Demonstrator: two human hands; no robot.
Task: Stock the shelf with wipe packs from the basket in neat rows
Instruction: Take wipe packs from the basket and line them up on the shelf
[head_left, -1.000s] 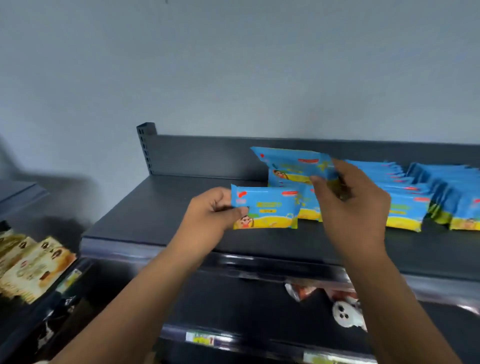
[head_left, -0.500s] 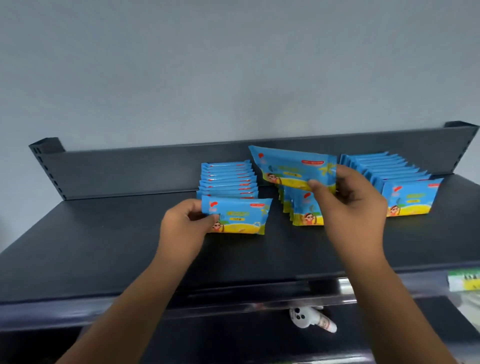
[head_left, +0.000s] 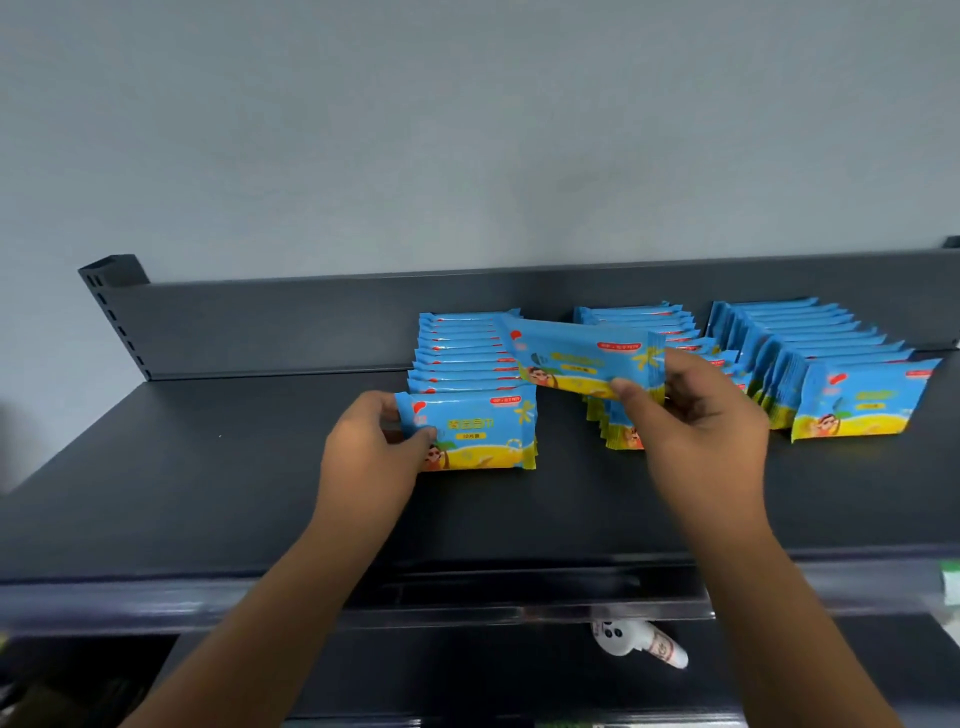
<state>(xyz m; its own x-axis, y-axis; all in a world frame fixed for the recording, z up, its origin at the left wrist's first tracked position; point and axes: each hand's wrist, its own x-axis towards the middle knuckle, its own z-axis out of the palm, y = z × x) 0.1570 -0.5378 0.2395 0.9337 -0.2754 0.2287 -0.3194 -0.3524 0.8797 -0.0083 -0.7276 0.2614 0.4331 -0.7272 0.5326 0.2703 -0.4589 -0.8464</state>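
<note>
Three rows of blue-and-yellow wipe packs stand on the dark shelf (head_left: 208, 483): a left row (head_left: 467, 353), a middle row (head_left: 639, 322) and a right row (head_left: 810, 343). My left hand (head_left: 369, 452) pinches the left end of a wipe pack (head_left: 478, 431) standing upright at the front of the left row. My right hand (head_left: 696, 415) holds a second wipe pack (head_left: 576, 358) by its right end, lifted and tilted above the gap between the left and middle rows. The basket is out of view.
The shelf's back panel (head_left: 270, 322) rises behind the rows, with a grey wall above it. The shelf's left half is bare. On the lower shelf lies a white tube-like item (head_left: 639, 644). A price-label rail (head_left: 519, 597) runs along the front edge.
The view swung left to centre on the rows. My left hand pushed its pack back against the left row. My right hand's pack moved slightly left, still raised.
</note>
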